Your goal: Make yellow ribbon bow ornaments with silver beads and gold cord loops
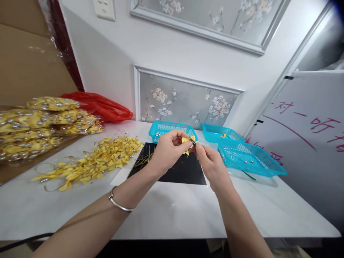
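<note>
My left hand (pixel 167 148) pinches a small yellow fabric flower (pixel 187 141) above a black mat (pixel 182 171) on the white table (pixel 172 211). My right hand (pixel 211 162) meets it from the right, fingertips closed on the flower's edge and a thin wire-like stem. A silver bangle (pixel 118 202) circles my left wrist. Thin green-gold stems (pixel 143 160) lie on the mat's left edge.
A heap of yellow flowers (pixel 94 161) lies left of the mat. Bagged yellow flowers with silver beads (pixel 40 125) are stacked far left by a red plastic bag (pixel 102 105). Three blue baskets (pixel 172 129) (pixel 219 133) (pixel 248 157) stand behind and to the right. A whiteboard (pixel 309 136) leans right.
</note>
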`<action>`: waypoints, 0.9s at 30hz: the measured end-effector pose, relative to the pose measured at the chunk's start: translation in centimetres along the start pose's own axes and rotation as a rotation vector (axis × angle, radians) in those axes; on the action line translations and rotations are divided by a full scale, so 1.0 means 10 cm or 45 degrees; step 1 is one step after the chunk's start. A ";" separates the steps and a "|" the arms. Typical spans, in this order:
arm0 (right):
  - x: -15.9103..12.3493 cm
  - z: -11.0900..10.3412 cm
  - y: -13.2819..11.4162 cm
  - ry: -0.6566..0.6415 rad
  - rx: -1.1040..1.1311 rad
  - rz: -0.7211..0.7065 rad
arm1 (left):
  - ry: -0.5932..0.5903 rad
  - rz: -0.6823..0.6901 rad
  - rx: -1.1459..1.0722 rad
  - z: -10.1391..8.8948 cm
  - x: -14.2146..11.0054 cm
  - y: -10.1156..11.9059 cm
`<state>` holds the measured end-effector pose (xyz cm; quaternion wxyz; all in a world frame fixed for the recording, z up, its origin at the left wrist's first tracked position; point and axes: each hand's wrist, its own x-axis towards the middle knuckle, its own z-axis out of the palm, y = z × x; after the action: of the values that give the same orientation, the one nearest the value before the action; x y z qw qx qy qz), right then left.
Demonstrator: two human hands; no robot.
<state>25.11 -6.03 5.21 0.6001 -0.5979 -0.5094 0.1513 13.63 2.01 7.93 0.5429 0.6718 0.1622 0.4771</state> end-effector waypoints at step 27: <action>-0.59 -0.18 0.82 0.126 -0.589 0.089 | -0.085 -0.304 0.143 -0.26 -0.41 -0.14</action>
<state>27.47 -9.72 -4.08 0.4657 -0.7434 -0.4796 0.0219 9.89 0.99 4.73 0.5623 0.6926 0.2494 0.3768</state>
